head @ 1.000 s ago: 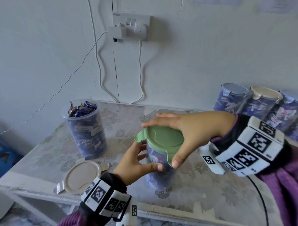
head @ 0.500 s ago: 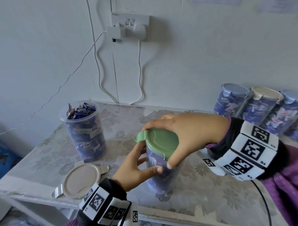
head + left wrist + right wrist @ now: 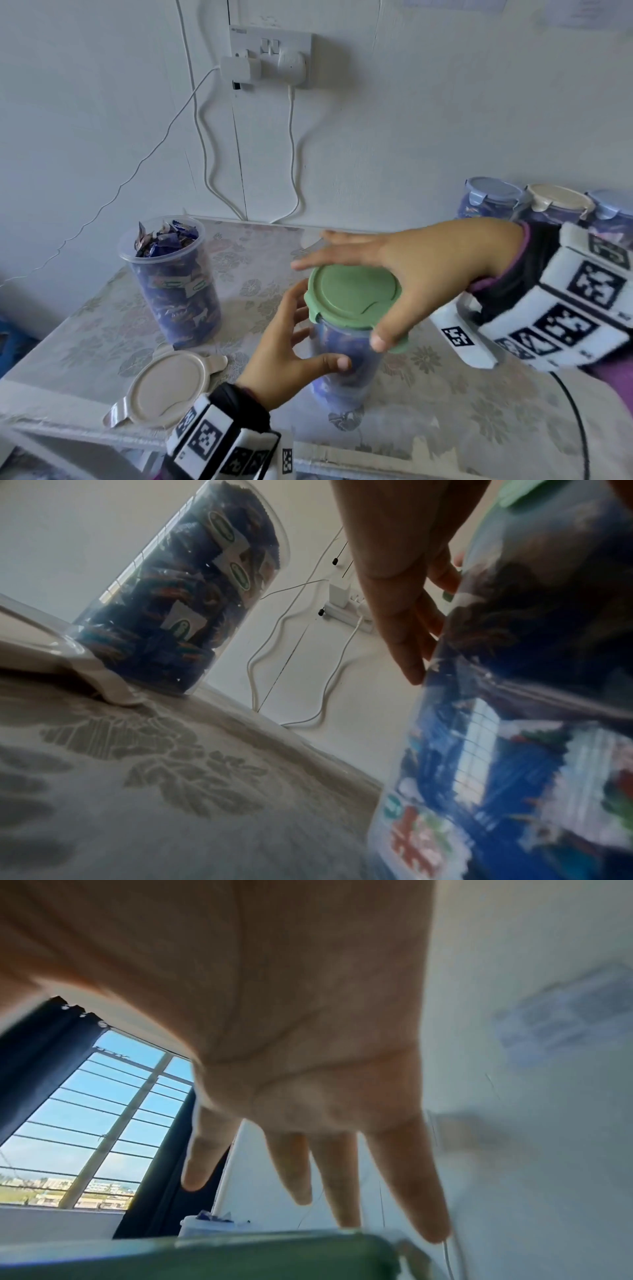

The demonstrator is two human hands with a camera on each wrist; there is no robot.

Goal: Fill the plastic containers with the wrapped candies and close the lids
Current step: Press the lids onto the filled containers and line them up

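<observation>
A clear container full of blue wrapped candies stands at the table's middle with a green lid lying flat on it. My left hand grips its left side, thumb across the front; in the left wrist view the fingers lie along the container. My right hand hovers over the lid with fingers straight and the thumb down on the near right flap. From the right wrist the spread fingers show above the green lid.
An uncovered container heaped with candies stands at the left, and a beige lid lies in front of it near the table's front edge. Three lidded containers line the wall at the back right. White cables hang from a wall socket.
My right hand's fingers have straightened and lifted from curling over the green lid. The lid, tilted a second ago, now lies flat on the container. The left hand keeps its hold.
</observation>
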